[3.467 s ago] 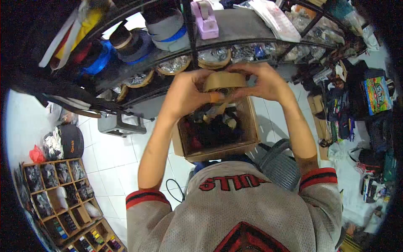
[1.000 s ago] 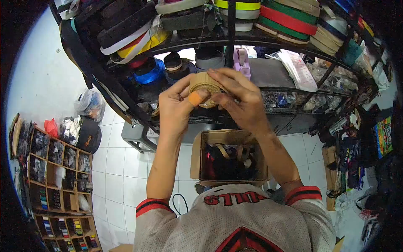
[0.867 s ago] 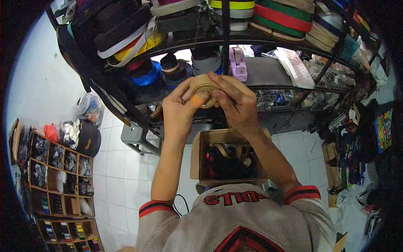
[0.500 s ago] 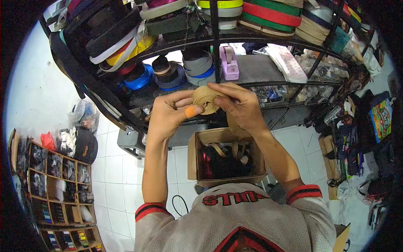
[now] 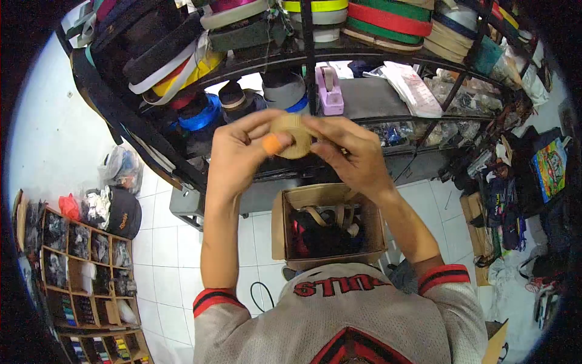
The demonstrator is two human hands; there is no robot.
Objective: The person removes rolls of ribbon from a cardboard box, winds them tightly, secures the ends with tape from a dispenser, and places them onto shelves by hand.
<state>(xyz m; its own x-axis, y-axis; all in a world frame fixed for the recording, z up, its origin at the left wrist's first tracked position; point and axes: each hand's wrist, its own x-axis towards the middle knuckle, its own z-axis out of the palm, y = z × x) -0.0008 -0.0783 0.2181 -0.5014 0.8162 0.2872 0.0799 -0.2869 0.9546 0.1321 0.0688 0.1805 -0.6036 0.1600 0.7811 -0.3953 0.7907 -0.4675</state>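
Note:
A small coiled roll of tan webbing [image 5: 295, 145] is held up in front of the shelf rack, slightly blurred. My left hand [image 5: 233, 151] grips its left side, with an orange wrap [image 5: 271, 144] around the thumb. At the right edge, my right hand [image 5: 354, 148] has its index finger and thumb pinched on the roll. Below the hands stands an open cardboard box [image 5: 279, 224] with dark material and tan strap pieces inside.
Rolls of coloured webbing [image 5: 388, 24] fill the upper shelf. A lilac tape dispenser [image 5: 329, 91] and plastic packets [image 5: 412, 91] sit on the shelf below. To the left is a wooden compartment rack [image 5: 79, 255]; bags and garments [image 5: 503, 206] crowd the right.
The roll has turned so its spiral face shows less, and it has shifted slightly left and up. My right thumb has moved from the roll's centre to its right edge.

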